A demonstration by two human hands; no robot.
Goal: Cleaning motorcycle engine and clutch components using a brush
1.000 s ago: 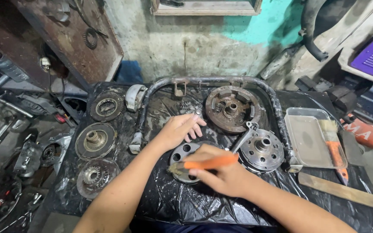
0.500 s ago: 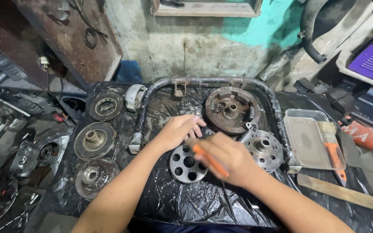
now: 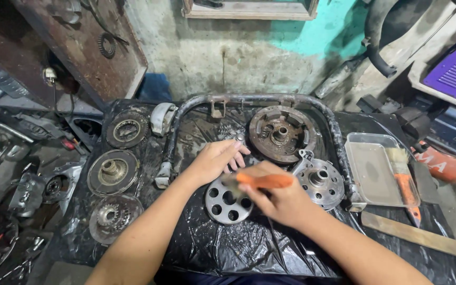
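Black plastic sheet [image 3: 222, 248] holds clutch parts; right hand [image 3: 281, 198] grip pinches orange-handled tool [image 3: 264, 180] over perforated disc [image 3: 227, 200].

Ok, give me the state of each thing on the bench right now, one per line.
Left hand: flat, steadying the holed disc.
Right hand: gripping the orange-handled brush.
Orange-handled brush: held level over the disc.
Holed disc: lying flat on the black plastic sheet.
Metal tray: a paintbrush laid across it.
Round hub: lying flat, untouched.
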